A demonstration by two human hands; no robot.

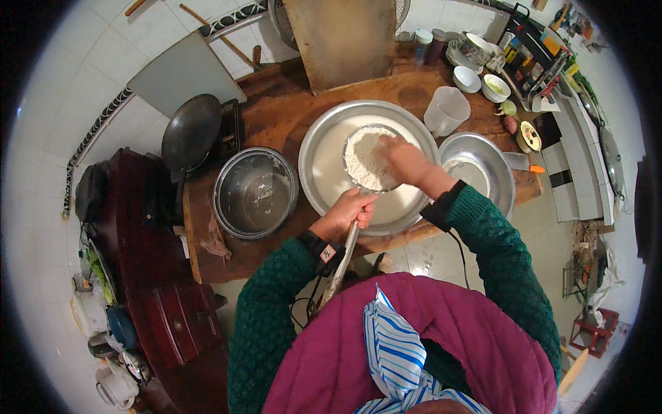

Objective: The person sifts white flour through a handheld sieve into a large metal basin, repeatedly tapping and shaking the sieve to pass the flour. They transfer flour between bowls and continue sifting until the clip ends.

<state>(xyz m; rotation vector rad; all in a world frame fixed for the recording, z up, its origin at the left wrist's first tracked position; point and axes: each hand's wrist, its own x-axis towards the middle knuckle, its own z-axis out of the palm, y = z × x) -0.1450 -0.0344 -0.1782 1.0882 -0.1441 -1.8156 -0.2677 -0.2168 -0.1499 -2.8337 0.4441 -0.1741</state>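
My left hand (349, 211) is closed around the long handle (345, 253) of a round strainer or ladle (347, 171). Its bowl holds a pale, crumbly, flour-like mass (364, 160) and is over a wide metal basin (305, 139). Milky white liquid (328, 171) fills much of that basin. My right hand (406, 160) reaches into the bowl from the right, its fingers blurred and touching the pale mass. Whether those fingers grip any of it cannot be made out.
A dark-rimmed metal pot (256, 194) stands left of the basin on the wooden table (269, 114). At right are a second metal basin (504, 171) and a translucent plastic jug (447, 111). A wok (191, 132) leans at left; bowls (467, 79) sit at the back right.
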